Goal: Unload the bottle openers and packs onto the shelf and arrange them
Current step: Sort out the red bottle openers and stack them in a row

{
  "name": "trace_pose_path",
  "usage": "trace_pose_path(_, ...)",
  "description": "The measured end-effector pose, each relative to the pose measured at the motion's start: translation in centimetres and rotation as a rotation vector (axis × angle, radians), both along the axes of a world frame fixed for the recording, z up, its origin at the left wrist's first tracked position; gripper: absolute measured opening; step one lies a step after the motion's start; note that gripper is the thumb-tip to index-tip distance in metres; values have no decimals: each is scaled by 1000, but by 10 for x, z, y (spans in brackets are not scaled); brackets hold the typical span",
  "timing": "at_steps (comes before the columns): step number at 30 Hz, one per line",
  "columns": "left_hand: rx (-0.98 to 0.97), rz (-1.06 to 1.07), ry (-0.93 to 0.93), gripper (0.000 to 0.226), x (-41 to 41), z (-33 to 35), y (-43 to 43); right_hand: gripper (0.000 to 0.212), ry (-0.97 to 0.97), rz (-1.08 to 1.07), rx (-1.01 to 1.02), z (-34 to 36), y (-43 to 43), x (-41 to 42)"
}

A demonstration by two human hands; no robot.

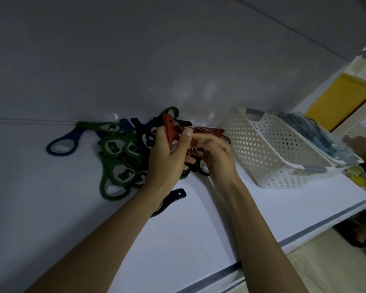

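A heap of green, blue and black bottle openers (118,153) lies on the white shelf (51,208) against the back wall. My left hand (167,157) grips a red bottle opener (169,128) above the heap. My right hand (213,153) holds more red openers (207,131) right beside it, fingers curled round them. One blue opener (61,142) lies apart at the left, and a black one (171,199) lies under my left forearm. Clear packs of blue items (317,136) lie to the right of the basket.
A white perforated basket (268,153) stands on the shelf just right of my hands. The shelf's front edge (304,231) runs diagonally at lower right, with floor and dark objects below. A yellow panel (338,100) is at far right.
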State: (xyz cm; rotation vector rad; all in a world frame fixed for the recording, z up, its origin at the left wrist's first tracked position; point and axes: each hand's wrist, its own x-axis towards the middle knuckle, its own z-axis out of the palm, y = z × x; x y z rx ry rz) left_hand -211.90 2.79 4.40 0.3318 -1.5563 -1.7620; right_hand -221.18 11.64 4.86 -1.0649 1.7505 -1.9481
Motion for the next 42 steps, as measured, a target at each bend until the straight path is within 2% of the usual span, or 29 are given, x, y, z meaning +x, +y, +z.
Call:
trace_pose_path(3,-9,0,-27,10,-3,-2,0,23,-4,20,28,0,-3,4)
trace_pose_path(5,-24,10,-46,13,-5,-5,-1,21,6,-47,61,3,-4,7)
trace_pose_path(7,-58,16,-67,20,-5,-7,0,21,21,-244,72,8,-2,8)
trace_pose_path(10,-63,10,-69,30,-5,-9,2,21,-95,-571,2,10,7,2)
trace_pose_path(11,-67,12,-70,34,-4,-10,2,20,-51,-698,98,7,12,-4)
trace_pose_path(12,-78,17,-71,37,-4,-10,2,19,64,-797,317,3,17,-11)
trace_pose_path(14,-96,26,-70,41,-4,-11,2,25,302,-859,811,-5,24,-22)
trace_pose_path(15,-95,29,-67,42,-5,-11,2,30,353,-848,959,-8,24,-24)
trace_pose_path(17,-83,37,-55,43,-5,-11,2,36,386,-829,1027,-11,21,-25)
trace_pose_path(21,-57,37,-26,38,-5,-11,3,24,407,-815,943,-14,20,-29)
trace_pose_path(24,-32,20,-13,34,-5,-11,4,11,252,-827,627,-10,20,-27)
trace_pose_path(26,-12,16,-2,33,-5,-11,3,7,271,-838,381,-8,16,-20)
trace_pose_path(29,3,20,9,32,-5,-9,2,10,297,-813,132,-3,8,-7)
trace_pose_path(32,9,47,37,23,-5,-8,2,13,453,-713,-28,-2,-4,12)
trace_pose_path(37,99,114,74,13,-3,-2,1,4,940,-546,-76,-9,-22,38)
trace_pose_path(39,163,133,77,11,-3,-1,0,4,1032,-497,-74,-11,-22,39)
trace_pose_path(42,236,136,71,12,-4,0,-3,8,1040,-424,-67,-10,-21,37)
